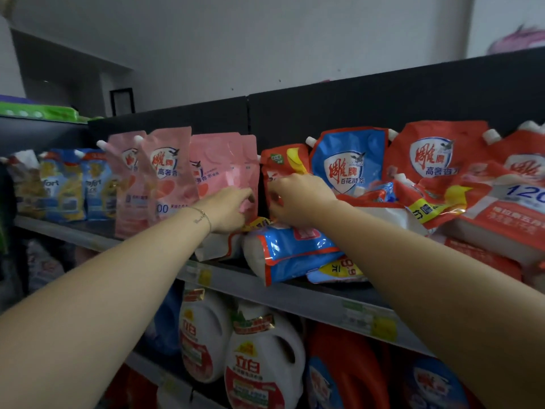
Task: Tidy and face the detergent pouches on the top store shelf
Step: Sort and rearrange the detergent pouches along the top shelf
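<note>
Three pink detergent pouches stand upright at the left of the top shelf [295, 293]. My left hand [228, 209] grips the lower right edge of the rightmost pink pouch [221, 163]. My right hand [298, 199] holds the lower part of an upright red pouch [283, 163] just to its right. Below both hands a blue and white pouch [292, 252] lies flat at the shelf's front edge. A blue pouch [351, 160] and a red pouch [433, 152] stand behind a heap of fallen red pouches [495, 214] on the right.
Blue and yellow softener pouches [67, 184] stand at the far left of the shelf. White detergent jugs [259, 358] and red jugs [348, 367] fill the shelf below. A black back panel [383, 104] rises behind the pouches. Price tags [368, 320] line the shelf edge.
</note>
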A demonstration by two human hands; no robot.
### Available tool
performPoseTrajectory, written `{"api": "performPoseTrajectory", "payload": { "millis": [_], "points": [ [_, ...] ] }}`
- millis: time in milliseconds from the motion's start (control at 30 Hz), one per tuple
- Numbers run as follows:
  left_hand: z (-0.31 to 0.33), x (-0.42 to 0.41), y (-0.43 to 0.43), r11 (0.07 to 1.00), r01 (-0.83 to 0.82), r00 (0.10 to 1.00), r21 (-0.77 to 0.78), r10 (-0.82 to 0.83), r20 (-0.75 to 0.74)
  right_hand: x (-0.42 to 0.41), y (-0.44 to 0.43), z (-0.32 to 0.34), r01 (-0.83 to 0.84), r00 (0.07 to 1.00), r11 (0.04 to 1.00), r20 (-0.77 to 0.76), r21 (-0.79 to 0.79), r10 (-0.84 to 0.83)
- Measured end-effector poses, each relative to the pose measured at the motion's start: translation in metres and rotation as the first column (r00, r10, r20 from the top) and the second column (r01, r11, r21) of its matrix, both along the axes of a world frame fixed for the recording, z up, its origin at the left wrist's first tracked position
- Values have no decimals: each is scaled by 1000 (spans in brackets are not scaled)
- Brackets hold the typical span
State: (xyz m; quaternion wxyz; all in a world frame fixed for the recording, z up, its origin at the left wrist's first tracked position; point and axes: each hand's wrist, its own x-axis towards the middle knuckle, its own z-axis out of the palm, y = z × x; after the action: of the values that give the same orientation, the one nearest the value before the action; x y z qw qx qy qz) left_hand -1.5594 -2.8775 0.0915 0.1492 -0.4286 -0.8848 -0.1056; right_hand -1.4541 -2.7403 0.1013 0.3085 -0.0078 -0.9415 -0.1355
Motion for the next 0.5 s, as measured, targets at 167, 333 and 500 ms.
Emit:
{"api": "performPoseTrajectory", "payload": {
  "millis": [167,333,500],
  "points": [
    [0,-27,13,995,39,995,-89,-31,90,-12,-9,4,74,997,995,-19,68,-73],
    [-3,-46,32,969,72,976,-238,-18,218,-16,-7,0,135,991,984,-9,114,-135],
    [-5,-70,47,952,43,971,-302,32,239,-20,-4,-2,165,981,976,75,143,-177]
  ]
}}
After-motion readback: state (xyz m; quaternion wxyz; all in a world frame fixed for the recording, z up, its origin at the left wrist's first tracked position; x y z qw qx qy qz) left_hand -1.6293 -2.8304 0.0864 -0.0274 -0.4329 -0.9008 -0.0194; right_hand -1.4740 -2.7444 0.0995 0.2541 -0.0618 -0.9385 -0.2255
